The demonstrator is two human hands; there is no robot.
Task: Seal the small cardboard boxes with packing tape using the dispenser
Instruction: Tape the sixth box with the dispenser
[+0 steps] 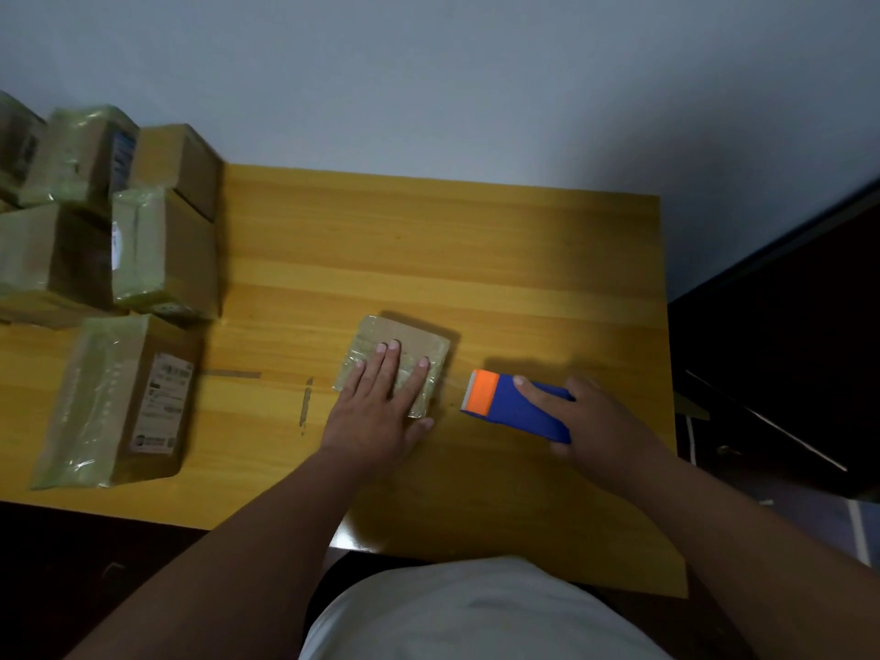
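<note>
Box: small flat brown cardboard box (399,362), top glossy with clear tape, lying near the middle of the yellow wooden table (476,240).
Left hand: left hand (381,402) flat on the box top, fingers straight and spread, pressing down; nothing gripped.
Right hand: right hand (600,421) wrapped round the blue tape dispenser with orange cutter head (516,406), index finger laid along its top.
Dispenser pose: just right of the box, not touching it; toothed orange end points left toward the box's right edge.
Key relation: box sits directly left of the dispenser head, a short gap between. Box long axis runs away from the person, tilted slightly right. Left hand is already on it; right hand is the near free one.
Judgement: next strip likely starts at the right edge, so the dispenser has to close that gap while the left hand pins the box.
Other boxes: stack of taped cardboard boxes (143,240) at the table's left end, well apart from both hands.
Risk: box may slide if the left hand's pressure eases during the pull.
</note>
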